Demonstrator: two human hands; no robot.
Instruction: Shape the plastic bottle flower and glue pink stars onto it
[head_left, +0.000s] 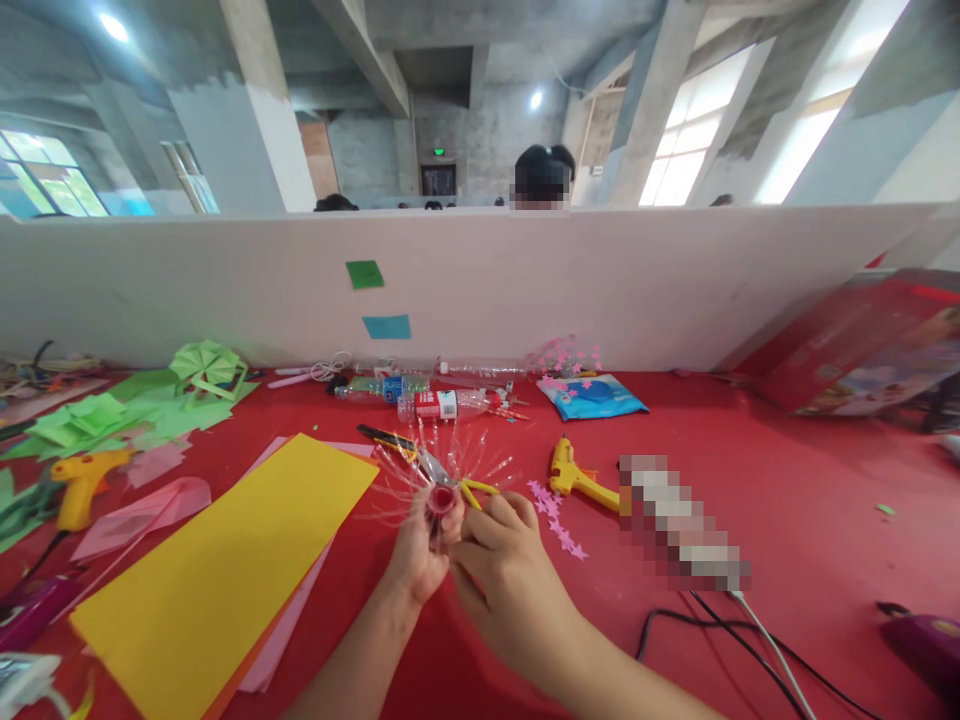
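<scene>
My left hand (418,548) is closed round the neck end of a cut clear plastic bottle (441,500). Its round opening faces me, and thin clear strips fan outward from it. Close against it on the right is my right hand (499,555), its fingers curled and their tips meeting the left hand; whatever they pinch is hidden. Scissors with yellow handles (478,490) show just beyond both hands, their blades behind the strips. A black and yellow utility knife (386,438) lies farther back. A chain of pink stars (556,520) is on the table right of my right hand.
Yellow paper sheets (225,570) lie left, near green paper pieces (97,425) and a glue gun (86,485). Another yellow glue gun (581,478) and a cable (720,622) are right. Plastic bottles (442,404) and a blue packet (596,397) lie before the white partition (187,290).
</scene>
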